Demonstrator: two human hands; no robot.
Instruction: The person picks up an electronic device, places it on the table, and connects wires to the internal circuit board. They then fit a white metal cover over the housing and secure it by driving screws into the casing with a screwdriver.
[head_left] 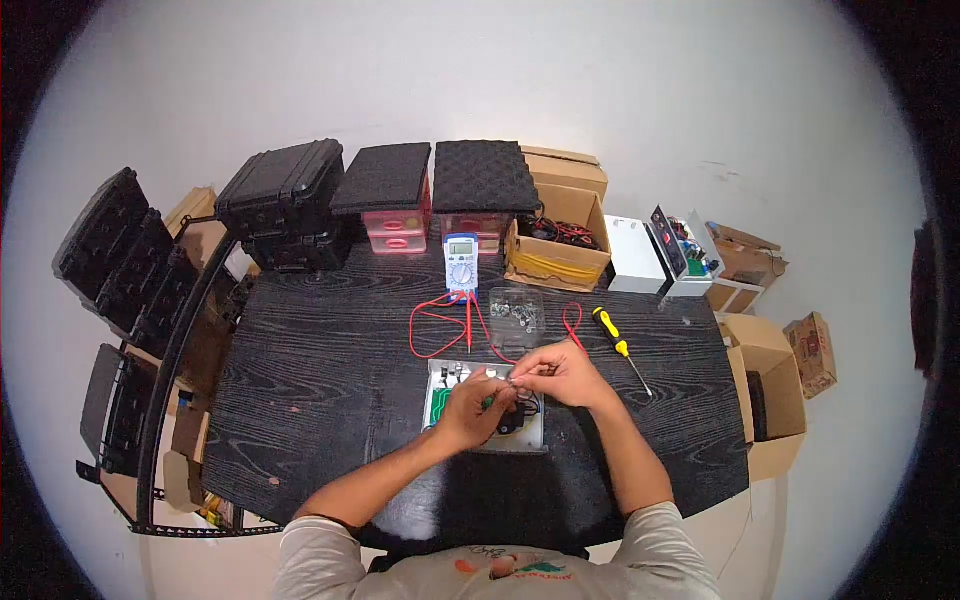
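Both of my hands meet above an open metal housing [535, 432] with a green circuit board [441, 404] and black parts inside. My left hand [474, 408] has its fingers bent over the middle of the housing. My right hand [562, 374] pinches at the housing's upper right, its fingertips close to those of the left. Something small and light shows between the fingertips, too small to name. Behind the hands stands a clear box of small metal parts [517, 312]. A blue and white multimeter [462, 268] with red leads [426, 355] lies behind the housing.
A yellow and black screwdriver [612, 332] lies to the right. Along the back stand black cases [282, 190], pink drawers [398, 232], a cardboard box of cables [556, 262] and a white housing [634, 256]. Another open cardboard box [775, 455] is beyond the table's right edge.
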